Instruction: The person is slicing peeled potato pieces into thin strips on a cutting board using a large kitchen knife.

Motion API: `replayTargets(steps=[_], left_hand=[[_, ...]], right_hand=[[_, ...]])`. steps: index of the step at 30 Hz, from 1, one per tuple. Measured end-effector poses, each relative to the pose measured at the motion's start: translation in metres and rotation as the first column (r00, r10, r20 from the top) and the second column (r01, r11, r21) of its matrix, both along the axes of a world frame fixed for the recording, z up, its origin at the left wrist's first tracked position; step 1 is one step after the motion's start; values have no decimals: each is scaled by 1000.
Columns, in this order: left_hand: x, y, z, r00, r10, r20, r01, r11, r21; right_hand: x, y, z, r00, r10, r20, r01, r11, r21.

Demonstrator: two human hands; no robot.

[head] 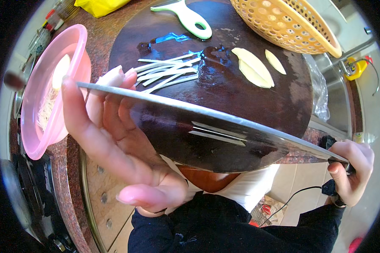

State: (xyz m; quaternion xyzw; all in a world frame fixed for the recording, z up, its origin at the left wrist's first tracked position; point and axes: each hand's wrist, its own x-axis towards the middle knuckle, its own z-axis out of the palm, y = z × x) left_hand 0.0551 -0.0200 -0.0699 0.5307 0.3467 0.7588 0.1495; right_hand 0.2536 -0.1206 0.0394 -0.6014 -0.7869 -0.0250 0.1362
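My right hand [354, 170] is closed around the handle of a broad kitchen knife [209, 114], whose long blade reaches leftward over the board. Near its far end, my left hand [126, 148] has spread fingers; the index fingertip is at the blade's end, and whether it touches is unclear. Pale cut strips [167, 71] lie in a loose bundle on the round dark cutting board [221, 98], just beyond my left fingertips. A few thin strips [220, 134] show on the blade or as reflections in it. A larger pale slice [253, 68] and a smaller slice [275, 62] lie to the right.
A pale green peeler [193, 20] lies at the board's far edge. An orange perforated basket [285, 25] overhangs the back right, near a metal sink and faucet [356, 52]. A pink plastic basin [55, 91] holding shreds and a pale piece stands left. A yellow bag [101, 6] is behind.
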Motion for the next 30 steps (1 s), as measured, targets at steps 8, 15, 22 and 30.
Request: replayTargets(steps=[8, 15, 22, 30], left_hand=[[5, 0, 2, 999, 15, 41, -13, 1000, -26], [5, 0, 1, 996, 30, 84, -26, 998, -51], [1, 0, 1, 998, 28, 58, -25, 998, -57], [-1, 1, -2, 1000, 10, -7, -11, 1000, -18]], right_hand=[[-1, 1, 5, 1000, 17, 25, -17, 1000, 1], [-4, 3, 11, 999, 19, 46, -17, 999, -29], [-7, 1, 9, 999, -5, 51, 4, 1000, 16], [-5, -2, 3, 997, -36, 63, 35, 999, 10]])
